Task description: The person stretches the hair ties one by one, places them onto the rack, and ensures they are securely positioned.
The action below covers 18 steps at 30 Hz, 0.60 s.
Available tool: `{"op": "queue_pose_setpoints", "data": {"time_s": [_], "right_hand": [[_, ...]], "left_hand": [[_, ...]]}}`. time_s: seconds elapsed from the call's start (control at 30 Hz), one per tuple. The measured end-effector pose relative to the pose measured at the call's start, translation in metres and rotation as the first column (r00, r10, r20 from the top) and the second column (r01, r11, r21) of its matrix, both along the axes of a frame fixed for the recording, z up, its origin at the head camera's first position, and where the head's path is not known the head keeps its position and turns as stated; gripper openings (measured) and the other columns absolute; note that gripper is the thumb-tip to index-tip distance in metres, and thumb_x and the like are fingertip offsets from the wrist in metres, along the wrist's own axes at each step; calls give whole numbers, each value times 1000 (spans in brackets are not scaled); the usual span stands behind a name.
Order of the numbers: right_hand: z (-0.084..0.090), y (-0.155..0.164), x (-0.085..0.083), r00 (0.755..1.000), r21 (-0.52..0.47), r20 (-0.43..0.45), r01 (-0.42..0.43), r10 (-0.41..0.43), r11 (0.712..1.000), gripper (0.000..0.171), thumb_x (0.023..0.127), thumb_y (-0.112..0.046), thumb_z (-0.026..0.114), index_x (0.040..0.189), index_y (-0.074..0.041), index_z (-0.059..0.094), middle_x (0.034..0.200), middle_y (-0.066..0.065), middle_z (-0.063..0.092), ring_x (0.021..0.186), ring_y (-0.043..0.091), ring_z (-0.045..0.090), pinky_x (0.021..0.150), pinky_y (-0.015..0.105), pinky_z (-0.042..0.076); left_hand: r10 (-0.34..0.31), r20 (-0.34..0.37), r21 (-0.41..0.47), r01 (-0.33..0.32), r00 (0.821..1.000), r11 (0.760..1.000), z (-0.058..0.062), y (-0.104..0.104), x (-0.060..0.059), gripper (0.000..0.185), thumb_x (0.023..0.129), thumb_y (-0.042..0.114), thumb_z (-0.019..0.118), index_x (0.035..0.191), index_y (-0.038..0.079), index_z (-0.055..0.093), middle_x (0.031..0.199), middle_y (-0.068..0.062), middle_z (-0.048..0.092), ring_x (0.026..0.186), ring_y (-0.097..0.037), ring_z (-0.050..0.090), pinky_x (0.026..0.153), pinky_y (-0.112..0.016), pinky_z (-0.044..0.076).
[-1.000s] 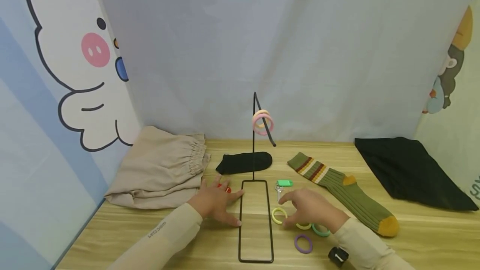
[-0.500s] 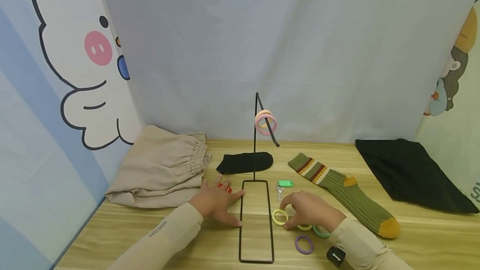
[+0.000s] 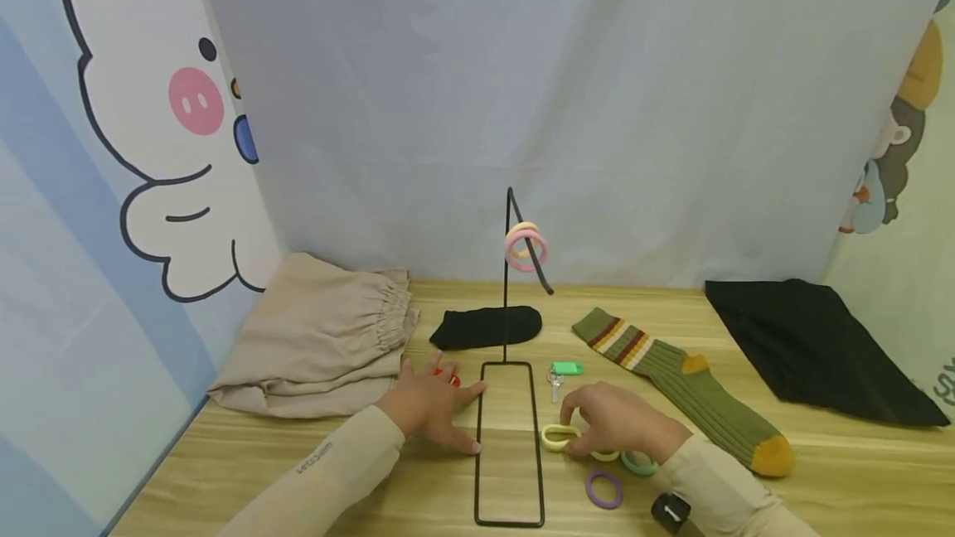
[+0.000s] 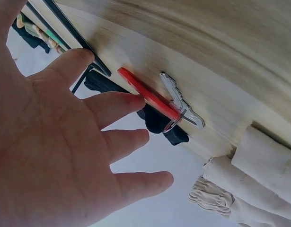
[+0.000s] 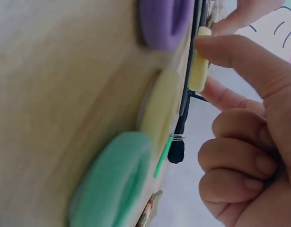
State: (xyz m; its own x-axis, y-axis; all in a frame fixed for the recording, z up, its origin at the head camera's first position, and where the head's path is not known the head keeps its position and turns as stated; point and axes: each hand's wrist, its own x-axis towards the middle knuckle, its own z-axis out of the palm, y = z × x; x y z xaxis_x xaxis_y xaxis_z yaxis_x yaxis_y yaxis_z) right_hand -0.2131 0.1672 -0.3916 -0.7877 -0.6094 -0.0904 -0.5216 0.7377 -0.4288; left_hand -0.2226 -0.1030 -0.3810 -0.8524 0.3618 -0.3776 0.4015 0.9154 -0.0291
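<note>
My right hand point(image 3: 615, 421) pinches a yellow ring point(image 5: 198, 71) between thumb and index finger, low over the table beside the black wire stand. The ring looks squeezed into an oval in the head view. My left hand point(image 3: 433, 404) is spread, its thumb and index fingertips touching the left side of the stand's base point(image 3: 477, 479). A pink ring point(image 3: 539, 262) and a pale orange ring point(image 3: 521, 226) hang on the stand's arm. A red-tagged key point(image 4: 178, 97) lies near the left fingertips. Another yellow ring point(image 5: 159, 106) is partly hidden by my right hand in the head view.
A purple ring point(image 3: 604, 503) and a green ring point(image 5: 110, 184) lie near the right wrist. A green-tagged key point(image 3: 567, 369), black sock point(image 3: 477, 328), olive striped sock point(image 3: 694, 388), beige garment point(image 3: 313, 338) and black cloth point(image 3: 813, 346) surround the stand.
My right thumb and index finger have closed on the yellow ring, which was lying round and flat and now looks squeezed. The left hand has stayed at the stand's base.
</note>
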Motion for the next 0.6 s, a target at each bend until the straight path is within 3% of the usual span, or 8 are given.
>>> {"op": "queue_pose_setpoints", "data": {"time_s": [0.07, 0.13, 0.3, 0.43, 0.6], "right_hand": [[2, 1, 1, 1000, -19, -3, 9, -9, 1000, 24, 72, -27, 77, 91, -17, 68, 80, -9, 60, 70, 6, 50, 58, 24, 43], [5, 1, 1, 1000, -44, -17, 14, -15, 999, 24, 73, -26, 76, 93, -16, 67, 69, -11, 55, 61, 4, 46, 52, 21, 39], [11, 1, 3, 999, -132, -30, 31, -35, 991, 25, 76, -23, 73, 98, -14, 66, 49, -11, 29, 43, 2, 22, 41, 17, 23], [17, 2, 4, 997, -201, -45, 48, -58, 978, 26, 79, -22, 71, 102, -12, 64, 51, -11, 25, 44, 1, 18, 44, 18, 24], [26, 0, 10, 982, -287, -169, 27, -78, 958, 22, 81, -20, 70, 101, -15, 63, 50, -14, 23, 44, -1, 14, 44, 17, 21]], "left_hand": [[0, -2, -6, 0, 1000, 1000, 0, 0, 0, 90, 67, 79, 54, 144, 45, 23, 153, -11, 23, 143, -37, 7, 105, -67, 12], [-1, -3, -13, 0, 1000, 1000, -1, 0, -1, 90, 67, 79, 54, 144, 45, 23, 153, -11, 22, 143, -37, 6, 105, -67, 12], [3, -4, -18, -3, 1000, 1000, -1, 0, -2, 90, 67, 79, 54, 144, 45, 22, 153, -11, 22, 143, -36, 6, 106, -66, 11], [4, -9, -14, -4, 1000, 1000, -3, 0, -2, 90, 66, 79, 54, 144, 45, 22, 153, -11, 22, 143, -36, 6, 106, -66, 11], [0, -14, -19, 0, 1000, 1000, -3, 0, -2, 90, 66, 80, 53, 144, 46, 22, 153, -11, 23, 143, -36, 8, 106, -66, 13]]}}
